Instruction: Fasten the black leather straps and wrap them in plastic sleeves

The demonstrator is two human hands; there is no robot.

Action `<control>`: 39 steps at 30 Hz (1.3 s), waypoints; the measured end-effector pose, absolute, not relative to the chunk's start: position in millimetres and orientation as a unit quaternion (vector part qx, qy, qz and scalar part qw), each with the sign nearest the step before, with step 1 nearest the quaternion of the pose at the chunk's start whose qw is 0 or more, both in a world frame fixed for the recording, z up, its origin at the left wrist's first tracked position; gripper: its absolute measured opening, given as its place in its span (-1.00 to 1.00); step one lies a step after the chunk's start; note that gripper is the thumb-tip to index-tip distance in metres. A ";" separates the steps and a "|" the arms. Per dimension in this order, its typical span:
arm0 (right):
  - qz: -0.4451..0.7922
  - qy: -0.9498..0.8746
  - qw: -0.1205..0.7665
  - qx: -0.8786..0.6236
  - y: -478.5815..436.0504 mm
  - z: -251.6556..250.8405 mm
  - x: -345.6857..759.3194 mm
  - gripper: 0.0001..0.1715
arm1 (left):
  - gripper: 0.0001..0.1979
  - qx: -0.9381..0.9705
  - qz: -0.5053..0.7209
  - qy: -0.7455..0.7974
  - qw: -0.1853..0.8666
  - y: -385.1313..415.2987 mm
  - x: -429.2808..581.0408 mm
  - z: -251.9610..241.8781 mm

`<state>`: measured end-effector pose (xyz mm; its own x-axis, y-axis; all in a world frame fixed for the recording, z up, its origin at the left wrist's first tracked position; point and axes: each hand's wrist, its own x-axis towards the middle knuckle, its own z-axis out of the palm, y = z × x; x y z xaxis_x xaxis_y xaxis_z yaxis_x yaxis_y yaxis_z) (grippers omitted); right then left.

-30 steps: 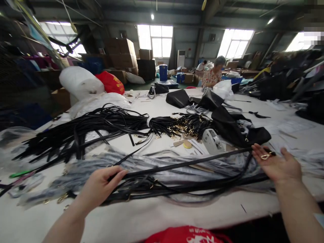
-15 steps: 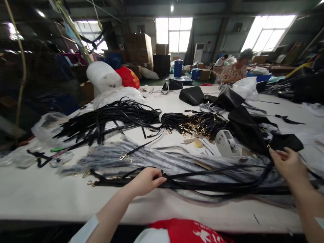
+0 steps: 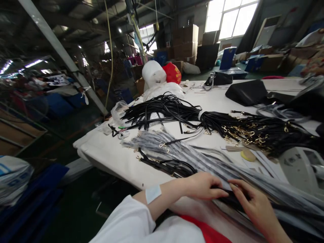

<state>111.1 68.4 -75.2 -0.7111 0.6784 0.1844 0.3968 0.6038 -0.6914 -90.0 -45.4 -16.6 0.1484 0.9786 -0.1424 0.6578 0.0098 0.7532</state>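
Near the front edge of the table, my left hand [image 3: 206, 186] is closed on a black strap [image 3: 225, 195], thumb and fingers pinching it. Just to its right, my right hand [image 3: 254, 202] pinches the strap too, its fingertips partly hiding the spot. Other black straps with gold snap hooks [image 3: 164, 165] lie left of my hands. Behind them stretches a bundle of straps wrapped in clear plastic [image 3: 177, 145]. Farther back is a large bundle of black straps [image 3: 162, 109], bound with a white tie [image 3: 200, 114], its gold hooks [image 3: 249, 133] spread toward the right.
A white tape dispenser [image 3: 297, 165] and a yellow round piece [image 3: 248, 154] sit at the right. Black bags [image 3: 246, 92] lie farther back. A white roll [image 3: 153, 72] and a red bag [image 3: 172, 72] stand at the far edge. The table's left edge drops to the floor.
The view has swung left. My right hand has left the strap end near the black bag and come in beside my left hand; both are now close together at the straps.
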 end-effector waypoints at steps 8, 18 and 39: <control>0.271 -0.878 0.256 -0.299 68.5 -76.9 98.7 -0.58 | -0.75 0.483 0.283 0.661 0.499 -81.3 -137.5 -26.7; 0.458 -0.859 0.098 -0.207 30.1 -85.5 59.6 -0.72 | -0.71 0.555 0.226 0.667 0.442 -72.9 -121.6 -42.7; 0.544 -0.787 0.107 -0.270 39.3 -88.9 57.2 -0.72 | -0.64 0.605 0.225 0.693 0.322 30.7 -163.1 -11.3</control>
<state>57.2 39.3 -88.9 -0.8312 0.5418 -0.1251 0.3082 0.2616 -0.9146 -163.1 30.7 -11.3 -0.0617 0.9830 -0.1731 0.6931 0.1670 0.7012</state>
